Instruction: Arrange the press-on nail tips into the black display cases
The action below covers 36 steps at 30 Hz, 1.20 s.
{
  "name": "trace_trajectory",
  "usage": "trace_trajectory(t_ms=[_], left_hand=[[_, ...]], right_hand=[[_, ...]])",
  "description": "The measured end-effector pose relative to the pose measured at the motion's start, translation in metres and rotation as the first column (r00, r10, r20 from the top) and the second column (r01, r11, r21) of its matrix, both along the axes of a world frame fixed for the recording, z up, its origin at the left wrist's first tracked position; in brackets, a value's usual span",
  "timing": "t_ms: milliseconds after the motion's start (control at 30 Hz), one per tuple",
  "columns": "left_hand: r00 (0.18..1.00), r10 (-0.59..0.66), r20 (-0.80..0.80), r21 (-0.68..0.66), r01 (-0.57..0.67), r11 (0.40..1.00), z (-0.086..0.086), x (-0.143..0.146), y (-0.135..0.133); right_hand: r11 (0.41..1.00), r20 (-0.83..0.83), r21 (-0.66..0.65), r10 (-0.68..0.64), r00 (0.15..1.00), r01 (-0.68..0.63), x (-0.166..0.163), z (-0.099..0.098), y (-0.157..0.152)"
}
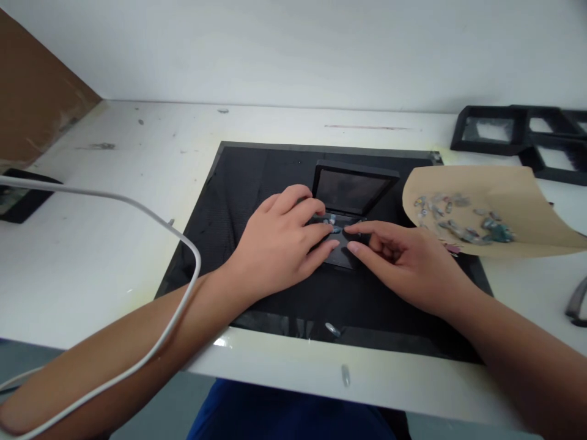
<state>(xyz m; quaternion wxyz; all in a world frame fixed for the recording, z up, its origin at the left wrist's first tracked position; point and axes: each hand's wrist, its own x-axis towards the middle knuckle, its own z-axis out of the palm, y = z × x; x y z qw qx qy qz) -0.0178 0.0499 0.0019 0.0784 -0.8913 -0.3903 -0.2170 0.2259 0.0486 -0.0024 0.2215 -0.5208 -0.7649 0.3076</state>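
A small black hinged case (pixel 340 258) lies open on a dark mat, its framed lid (pixel 351 190) tilted up at the back. Several small glossy bluish pieces (pixel 336 230), shaped like false nails, lie in its base. My left hand (pixel 287 241) rests over the case's left side, fingers spread and bent, tips at the pieces; nothing shows gripped in it. From the right, my right hand (pixel 401 256) reaches in with index finger and thumb apart. Its index fingertip is beside the pieces, and its other fingers are curled. The fingers hide part of the case.
Brown paper (pixel 481 183) holding many similar pieces lies right of the case. Loose pieces (pixel 332 330) lie near the mat's front edge (pixel 275 327). Black frames (pixel 488 129) stand at the back right. A white cable (pixel 198 263) crosses in front of my left arm.
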Motion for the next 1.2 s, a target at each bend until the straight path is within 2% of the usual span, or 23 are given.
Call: trace_trajectory(t_ms=[167, 367, 500, 733, 900, 1200], left_hand=[[0.999, -0.013, 0.045, 0.013, 0.012, 1.000, 0.000, 0.002, -0.001], [0.999, -0.030, 0.026, 0.023, 0.030, 0.999, -0.001, 0.003, -0.002], [1.000, -0.019, 0.000, 0.056, 0.019, 0.998, 0.001, 0.003, -0.004], [0.998, -0.045, -0.039, 0.025, 0.046, 0.999, 0.001, 0.006, -0.006], [0.999, -0.040, -0.034, 0.029, 0.041, 0.999, -0.001, 0.011, -0.004], [1.000, -0.021, -0.015, 0.015, 0.021, 1.000, -0.003, 0.012, -0.005]], right_hand=[[1.000, -0.002, 0.009, 0.020, 1.000, -0.020, 0.000, -0.001, -0.002], [1.000, -0.009, 0.025, 0.015, 1.000, -0.014, 0.000, 0.001, -0.004], [0.999, 0.031, 0.038, 0.029, 0.999, -0.030, -0.001, 0.004, -0.006], [0.997, 0.103, 0.024, 0.071, 0.992, -0.074, 0.000, 0.006, -0.007], [0.999, 0.185, -0.007, 0.052, 0.981, -0.051, -0.001, 0.006, -0.007], [0.999, 0.207, -0.003, 0.045, 0.977, -0.046, -0.005, 0.009, -0.007]])
